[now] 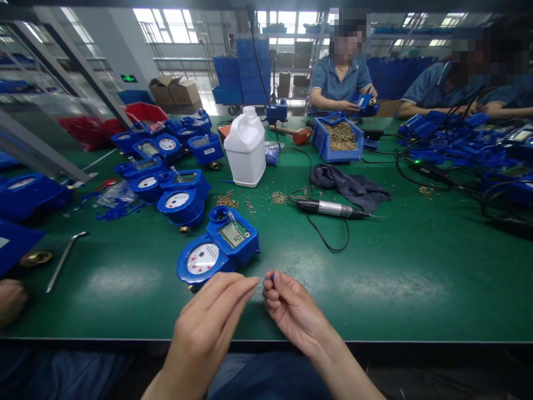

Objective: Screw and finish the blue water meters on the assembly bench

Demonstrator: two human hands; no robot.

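Right hand [291, 308] closed: thumb and curled fingers pinch a small blue piece [272, 277], only its tip showing. Left hand [212, 316] has its fingers straight and drawn together, pointing toward the right hand, just apart from it; whether anything sits between its fingertips, I cannot tell.

Both hands are over the near part of a wide green table [395, 278]. Across it, a co-worker [339, 83] in a blue shirt holds a blue unit [364, 104]; another person's hand [12, 300] shows at the left edge. Several blue meters [187, 191] with round white dials crowd the table's left side. Right of them stands a white plastic jug [247, 147], upright, and farther right a blue bin [343, 155] full of brass-coloured screws [341, 136].

Nearest the hands — just beyond the left fingers — lies one blue meter [220, 245], its dial and grey display facing up. A dark crumpled cloth [352, 186] lies right of centre, with a black-and-silver electric screwdriver [333, 208] just in front. Far left is a bent metal tool [64, 264]. Smallest: loose screws [226, 199] scattered behind the nearest meter.
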